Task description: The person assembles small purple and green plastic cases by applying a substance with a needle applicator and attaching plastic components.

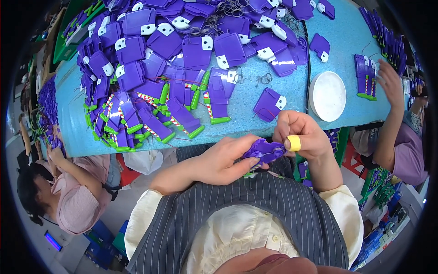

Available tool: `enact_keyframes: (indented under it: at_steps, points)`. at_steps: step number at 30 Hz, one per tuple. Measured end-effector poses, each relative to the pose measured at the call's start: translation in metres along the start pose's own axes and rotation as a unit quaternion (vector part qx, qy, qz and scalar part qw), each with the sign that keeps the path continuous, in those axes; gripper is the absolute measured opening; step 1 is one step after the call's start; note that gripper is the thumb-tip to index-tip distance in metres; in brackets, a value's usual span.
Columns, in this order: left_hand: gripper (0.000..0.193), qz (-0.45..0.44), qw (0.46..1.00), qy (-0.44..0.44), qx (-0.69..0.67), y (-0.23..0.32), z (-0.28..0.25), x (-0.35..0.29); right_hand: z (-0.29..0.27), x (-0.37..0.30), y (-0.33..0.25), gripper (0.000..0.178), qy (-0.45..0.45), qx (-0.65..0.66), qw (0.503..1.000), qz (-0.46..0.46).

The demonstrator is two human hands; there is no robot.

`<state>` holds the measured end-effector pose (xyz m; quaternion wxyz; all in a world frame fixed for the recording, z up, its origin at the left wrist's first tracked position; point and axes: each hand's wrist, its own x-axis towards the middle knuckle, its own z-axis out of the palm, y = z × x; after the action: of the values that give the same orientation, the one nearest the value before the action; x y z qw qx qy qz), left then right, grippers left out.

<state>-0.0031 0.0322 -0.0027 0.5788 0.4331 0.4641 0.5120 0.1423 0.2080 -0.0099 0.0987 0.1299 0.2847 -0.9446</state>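
My left hand (226, 157) and my right hand (303, 134) together hold a small purple plastic toy part (264, 150) just in front of my chest, below the table's near edge. A yellow band wraps my right thumb (294, 143). My left fingers pinch the part from the left and my right fingers close on it from the right. A loose purple part with a white tab (269, 104) lies on the blue table (246, 116) just above my hands.
A heap of purple parts with white tabs (191, 41) covers the table's far side. Purple pieces with green tips and striped stickers (150, 116) are piled at left. A white round dish (327, 96) sits at right. A cable (307, 64) runs down the table. Other people work at left (73, 187) and right (401, 132).
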Motion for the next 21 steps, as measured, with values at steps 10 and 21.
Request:
enact_keyframes:
  at_steps: [10, 21]
  points:
    - [0.028, 0.042, 0.989, 0.046, 0.137, -0.001, -0.002, -0.002, 0.018, 0.006, -0.019, 0.020, 0.097, -0.182, 0.976, -0.065]
    - [0.031, -0.040, 0.937, 0.103, -0.331, 0.000, 0.004, 0.001, 0.005, 0.011, 0.022, 0.021, 0.120, -0.039, 0.980, -0.151]
